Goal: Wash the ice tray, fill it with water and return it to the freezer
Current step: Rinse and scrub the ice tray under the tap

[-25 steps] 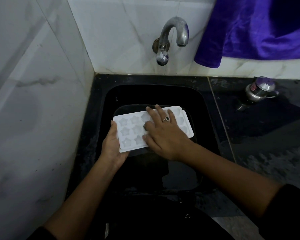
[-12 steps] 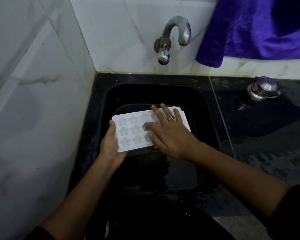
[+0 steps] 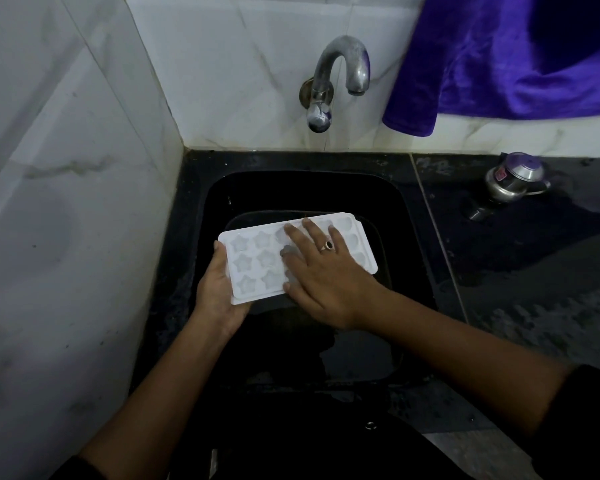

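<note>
Holding: your left hand [image 3: 219,296] grips the short end of the ice tray [image 3: 253,261] at 9 o'clock, thumb on the rim and fingers curled beneath it.
Right hand: your right hand [image 3: 323,282] lies flat on top of the tray, fingers straight and spread, gripping nothing; a ring [image 3: 327,245] sits on one finger.
Ice tray: white, with star-shaped moulds facing up, it is held over the black sink [image 3: 291,188] at the centre of your view, its long side running from 9 towards 3 o'clock.
In the way: your right hand covers the tray's middle moulds, so you cannot tell what is in them.
Tap: a curved metal tap [image 3: 336,74] stands at 12 o'clock from the tray, fixed to the back wall above the sink's far edge.
Purple cloth: a purple cloth [image 3: 499,57] hangs at 1 to 2 o'clock, well apart from the tray.
Steel vessel: a small steel vessel [image 3: 513,178] sits at 2 o'clock on the dark countertop [image 3: 534,289] beside the sink.
Side wall: the white marble tiles [image 3: 66,202] at 9 o'clock are near your left hand.
</note>
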Tool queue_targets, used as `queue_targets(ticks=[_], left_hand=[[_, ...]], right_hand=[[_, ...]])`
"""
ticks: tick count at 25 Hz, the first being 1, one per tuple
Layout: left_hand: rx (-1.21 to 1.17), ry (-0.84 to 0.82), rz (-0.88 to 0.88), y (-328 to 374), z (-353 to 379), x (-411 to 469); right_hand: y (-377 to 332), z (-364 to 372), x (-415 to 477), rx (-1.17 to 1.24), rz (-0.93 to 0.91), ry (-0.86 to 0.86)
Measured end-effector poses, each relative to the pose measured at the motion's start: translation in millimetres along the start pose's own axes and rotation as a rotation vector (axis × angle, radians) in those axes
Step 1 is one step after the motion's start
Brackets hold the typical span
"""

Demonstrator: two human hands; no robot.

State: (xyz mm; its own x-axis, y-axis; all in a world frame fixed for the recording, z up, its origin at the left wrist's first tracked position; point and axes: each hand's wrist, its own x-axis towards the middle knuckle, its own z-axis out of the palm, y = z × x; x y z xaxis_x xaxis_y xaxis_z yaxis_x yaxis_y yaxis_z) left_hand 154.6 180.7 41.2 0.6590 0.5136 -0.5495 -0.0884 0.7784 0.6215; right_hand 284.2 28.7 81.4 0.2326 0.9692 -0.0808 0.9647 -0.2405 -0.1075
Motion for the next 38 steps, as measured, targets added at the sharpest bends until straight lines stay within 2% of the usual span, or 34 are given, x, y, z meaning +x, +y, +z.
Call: queue_targets(ticks=[5, 9, 13, 17, 21, 24, 27, 31, 35, 38], left_hand=[[-0.01, -0.017, -0.017, -7, -3, 2], [-0.026, 0.005, -0.014, -2, -4, 2], [-0.012, -0.009, -0.026, -12, -4, 3], [-0.007, 0.03, -0.019, -6, -6, 1], [0.001, 0.022, -0.052, -15, 0, -1], [-0.014, 0.051, -0.012, -6, -1, 1], [-0.048, 0.071, 0.027, 8, -16, 5], [0.011, 0.05, -0.008, -2, -9, -2], [-0.011, 0.044, 0.019, 0, -8, -1], [0.024, 0.018, 0.016, -1, -8, 0]], right_hand=[[8, -9, 6, 0.025, 0.046, 0.015], [7, -1, -3, 0.005, 0.001, 0.005], [9, -7, 7, 0.046, 0.057, 0.014], [14, 1, -6, 0.017, -0.013, 0.001], [15, -7, 4, 0.038, 0.046, 0.004], [10, 3, -6, 0.027, 0.005, -0.011], [35, 0, -23, 0.008, 0.027, -0.021], [34, -3, -8, 0.031, 0.094, -0.031], [28, 4, -9, -0.004, 0.05, -0.016], [37, -3, -3, 0.011, 0.093, 0.004]])
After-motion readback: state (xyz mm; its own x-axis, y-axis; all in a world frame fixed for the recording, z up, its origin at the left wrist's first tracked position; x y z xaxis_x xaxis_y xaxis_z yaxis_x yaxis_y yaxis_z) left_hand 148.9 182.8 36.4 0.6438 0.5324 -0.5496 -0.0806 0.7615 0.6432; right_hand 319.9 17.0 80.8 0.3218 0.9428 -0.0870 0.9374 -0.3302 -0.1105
